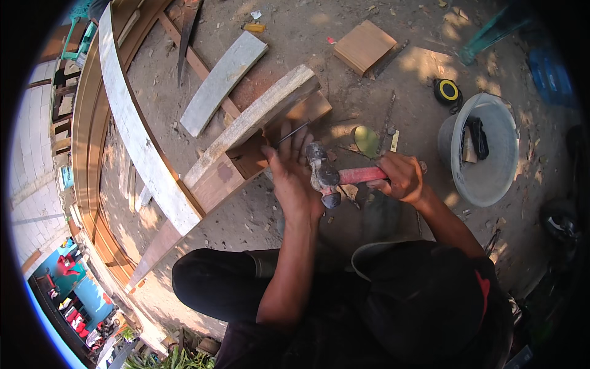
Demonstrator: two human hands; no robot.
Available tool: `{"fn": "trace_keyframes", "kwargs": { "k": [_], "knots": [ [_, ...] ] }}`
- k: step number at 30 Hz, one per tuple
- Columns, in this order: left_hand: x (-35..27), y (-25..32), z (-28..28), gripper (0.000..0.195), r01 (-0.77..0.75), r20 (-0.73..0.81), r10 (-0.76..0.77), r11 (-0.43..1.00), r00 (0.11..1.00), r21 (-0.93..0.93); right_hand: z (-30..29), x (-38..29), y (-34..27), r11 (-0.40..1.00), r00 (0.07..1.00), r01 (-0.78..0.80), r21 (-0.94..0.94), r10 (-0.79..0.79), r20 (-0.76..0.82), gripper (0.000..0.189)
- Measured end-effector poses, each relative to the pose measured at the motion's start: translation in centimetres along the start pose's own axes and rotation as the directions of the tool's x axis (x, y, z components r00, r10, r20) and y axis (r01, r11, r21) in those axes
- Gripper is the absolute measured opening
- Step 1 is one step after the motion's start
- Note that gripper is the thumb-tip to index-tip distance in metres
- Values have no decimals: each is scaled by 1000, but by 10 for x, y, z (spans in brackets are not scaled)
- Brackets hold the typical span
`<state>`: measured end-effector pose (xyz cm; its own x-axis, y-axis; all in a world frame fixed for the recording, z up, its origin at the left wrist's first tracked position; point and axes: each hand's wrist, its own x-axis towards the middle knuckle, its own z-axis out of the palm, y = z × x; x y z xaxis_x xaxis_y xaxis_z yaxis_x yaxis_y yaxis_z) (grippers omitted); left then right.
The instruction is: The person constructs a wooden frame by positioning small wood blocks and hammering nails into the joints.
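Observation:
My left hand (297,180) is turned palm up beside a wooden frame, with a long nail (294,132) lying across its fingers near the thumb tip. In my right hand (400,177) is a hammer (362,175) with a red handle; its worn metal head hangs just over my left palm. Beyond the left fingertips runs a thick, rough timber (258,115) on edge. Against it lies a smoother brown board (219,182) with a dark stain. A long, pale-faced curved plank (138,133) meets that board at its near end.
Several curved brown planks (87,129) stretch along the left. A handsaw (185,41) and a short grey board (224,83) lie beyond the frame. Stacked wood blocks (364,46) sit farther off. At right are a tape measure (447,91) and a plastic bucket (488,180).

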<state>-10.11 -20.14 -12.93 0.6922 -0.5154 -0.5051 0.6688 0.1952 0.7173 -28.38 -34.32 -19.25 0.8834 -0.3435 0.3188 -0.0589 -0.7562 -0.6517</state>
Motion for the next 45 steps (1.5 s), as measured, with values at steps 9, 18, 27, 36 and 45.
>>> {"fn": "trace_keyframes", "kwargs": {
  "k": [9, 18, 27, 36, 45],
  "knots": [
    [-4, 6, 9, 96, 30, 20, -30, 999, 999, -30, 2, 21, -1, 999, 998, -21, 32, 23, -56, 45],
    [-9, 6, 7, 72, 130, -148, -129, 992, 981, -4, -25, 1, -31, 697, 871, -474, 539, 460, 171, 30],
    [-16, 27, 6, 58, 136, 62, -135, 991, 989, -12, -100, 24, -58, -102, 578, -551, 828, 669, 467, 30],
    [-39, 7, -12, 61, 346, 7, -348, 932, 937, 108, -59, 48, -94, 24, 575, -685, 728, 631, 521, 26],
    [-42, 17, -33, 59, 370, 125, -393, 913, 911, 175, -51, 50, -121, -28, 437, -603, 797, 824, 360, 24]
  ]
}}
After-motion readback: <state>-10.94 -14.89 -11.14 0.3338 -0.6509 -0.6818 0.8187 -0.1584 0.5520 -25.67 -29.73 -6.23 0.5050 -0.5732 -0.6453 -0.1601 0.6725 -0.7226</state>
